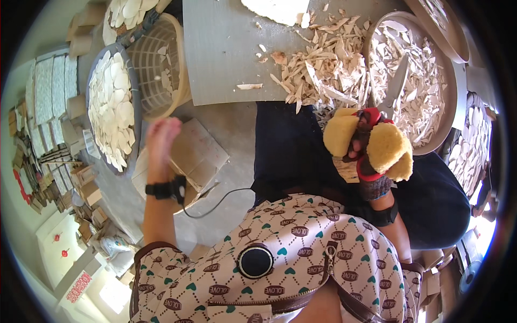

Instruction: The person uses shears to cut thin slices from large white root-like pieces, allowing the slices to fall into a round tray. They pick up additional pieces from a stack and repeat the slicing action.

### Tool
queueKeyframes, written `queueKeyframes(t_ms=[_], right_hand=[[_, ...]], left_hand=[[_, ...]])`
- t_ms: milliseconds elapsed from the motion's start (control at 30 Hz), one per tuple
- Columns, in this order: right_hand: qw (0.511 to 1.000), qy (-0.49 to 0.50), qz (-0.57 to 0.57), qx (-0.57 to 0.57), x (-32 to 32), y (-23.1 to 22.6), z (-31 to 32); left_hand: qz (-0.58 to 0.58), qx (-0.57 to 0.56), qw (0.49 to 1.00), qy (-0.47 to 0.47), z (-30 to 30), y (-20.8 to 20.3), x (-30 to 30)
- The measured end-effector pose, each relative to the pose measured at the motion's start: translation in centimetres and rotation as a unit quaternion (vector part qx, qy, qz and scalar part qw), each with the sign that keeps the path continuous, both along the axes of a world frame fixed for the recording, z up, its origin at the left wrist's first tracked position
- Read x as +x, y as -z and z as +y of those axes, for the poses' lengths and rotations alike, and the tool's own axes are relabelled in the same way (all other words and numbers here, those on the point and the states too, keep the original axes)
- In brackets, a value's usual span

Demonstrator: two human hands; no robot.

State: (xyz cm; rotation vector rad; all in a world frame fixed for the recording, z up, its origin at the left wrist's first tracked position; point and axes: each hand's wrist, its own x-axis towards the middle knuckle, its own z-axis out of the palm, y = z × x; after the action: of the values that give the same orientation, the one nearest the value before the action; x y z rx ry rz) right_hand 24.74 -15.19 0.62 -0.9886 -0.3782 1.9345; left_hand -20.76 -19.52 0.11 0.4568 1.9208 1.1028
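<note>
My right hand [357,146] is closed around a knife [397,81], its wide blade pointing away over the round tray's near left part. Yellow fuzzy pads [385,146] and red cloth cover parts of that hand. My left hand [163,132] is bare and raised just below the near rim of a cream plastic basket [183,64]; it is smeared by motion, so its fingers do not show clearly. The basket lies tilted, with a few pale slices inside. Beside it, a round tray [134,97] is full of pale oval slices [111,107].
Pale shavings [336,64] are heaped on the grey table [215,70]. More fill the round tray [452,102] at the right. A cardboard box [202,145] stands on the floor below my left hand. Slices fill another tray at far right. Stacked cartons [81,180] line the left.
</note>
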Motion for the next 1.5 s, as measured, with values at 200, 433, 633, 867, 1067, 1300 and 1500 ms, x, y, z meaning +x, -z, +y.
queueKeyframes(t_ms=[200,433,633,867,1067,1300,1500], right_hand=[[0.985,0.016,-0.173,0.017,-0.3,-0.8,1.3],[0.975,0.005,-0.22,-0.033,-1.0,-0.7,1.1],[0.974,0.019,-0.226,0.016,-0.3,-0.7,0.5],[0.965,0.086,-0.238,-0.075,1.3,-3.2,1.4],[0.924,0.186,-0.322,-0.087,5.1,-6.1,0.3],[0.915,0.228,-0.3,-0.141,6.1,-5.8,-2.4],[0.935,0.208,-0.257,-0.129,5.9,-4.6,-3.2]], left_hand=[[-0.332,0.071,0.939,0.047,-0.6,-4.5,10.2],[-0.348,0.122,0.925,0.091,2.5,-7.9,13.2],[-0.347,0.089,0.925,0.129,1.8,-6.1,13.2],[0.032,-0.108,0.914,0.39,-24.7,10.4,8.0],[0.008,-0.343,0.856,0.387,-25.9,10.2,12.1],[0.02,-0.365,0.837,0.407,-23.8,10.4,11.4],[0.019,-0.37,0.826,0.424,-22.8,11.1,10.6]])
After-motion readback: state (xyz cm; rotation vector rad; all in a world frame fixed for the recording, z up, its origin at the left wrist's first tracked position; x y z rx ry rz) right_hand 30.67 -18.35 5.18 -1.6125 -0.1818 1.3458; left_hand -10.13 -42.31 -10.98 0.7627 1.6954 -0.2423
